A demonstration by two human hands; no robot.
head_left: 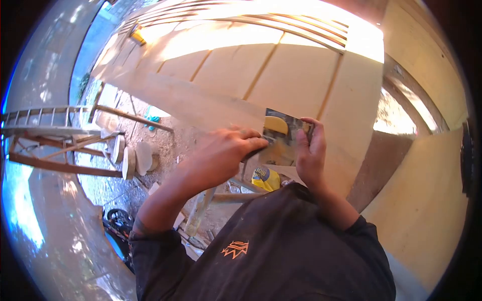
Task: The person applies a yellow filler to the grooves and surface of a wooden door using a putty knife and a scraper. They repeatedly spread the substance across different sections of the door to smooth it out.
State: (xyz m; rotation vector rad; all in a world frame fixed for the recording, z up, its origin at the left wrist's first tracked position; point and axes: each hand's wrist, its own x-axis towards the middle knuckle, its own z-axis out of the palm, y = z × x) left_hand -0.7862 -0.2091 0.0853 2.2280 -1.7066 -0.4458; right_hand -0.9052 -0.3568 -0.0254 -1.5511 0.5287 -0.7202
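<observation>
A flat, shiny rectangular plate (283, 150), dark with a rounded yellow patch on its face, is held up in front of my chest at the near edge of the pale work surface. Its exact kind I cannot make out. My right hand (312, 153) grips the right edge, thumb on the near face and fingers behind. At the left edge, my left hand (235, 148) is closed, its fingertips pressed against the plate. A small dark part shows under the left fingers, too hidden to name.
A large pale panel (221, 70) with strips across it extends ahead, bright with sun at the far side. Long slats (296, 30) lie there. Below are a yellow bag (266, 178) and a wooden leg (201, 210). A wooden ladder-like frame (55, 143) stands left.
</observation>
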